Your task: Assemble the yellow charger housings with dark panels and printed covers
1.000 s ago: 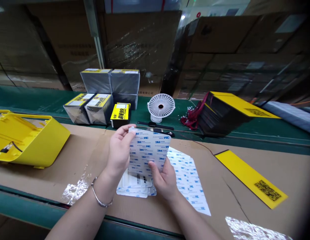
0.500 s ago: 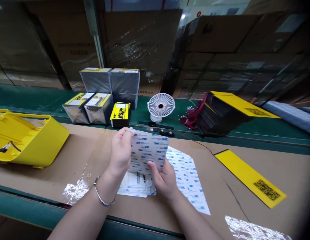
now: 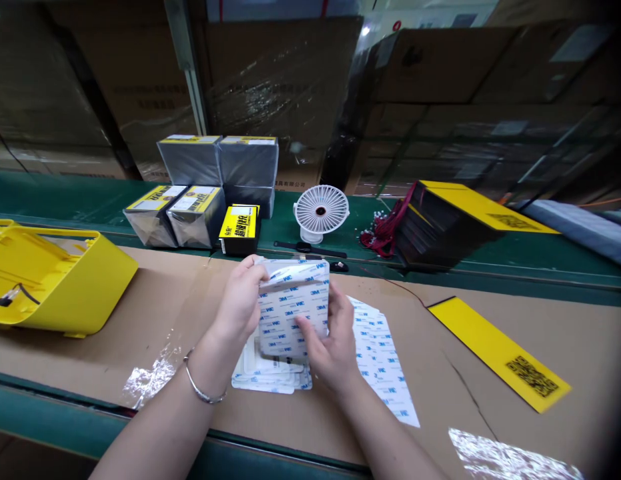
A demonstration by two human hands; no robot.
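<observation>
A white sheet with blue 3M print [image 3: 293,313] is held up between both hands, its top edge curling. My left hand [image 3: 243,297] pinches its upper left corner. My right hand [image 3: 335,340] grips the right side, thumb on the printed face and fingers behind. Under the sheet lies a pile of white rounded cards [image 3: 267,382], partly hidden. To the right of my right hand, a fanned stack of larger 3M-printed sheets [image 3: 383,360] rests on the cardboard surface.
At the left sits a yellow plastic housing [image 3: 103,287]. Behind are wrapped boxes [image 3: 195,210], a small black-and-yellow box [image 3: 240,227], a white fan [image 3: 320,212] and a stack of yellow-topped panels [image 3: 435,227]. A yellow strip with a code [image 3: 490,347] lies at the right.
The held sheet has shifted slightly left and now faces the camera more squarely, with its top edge curled. My right hand has turned a little, and more of its fingers show.
</observation>
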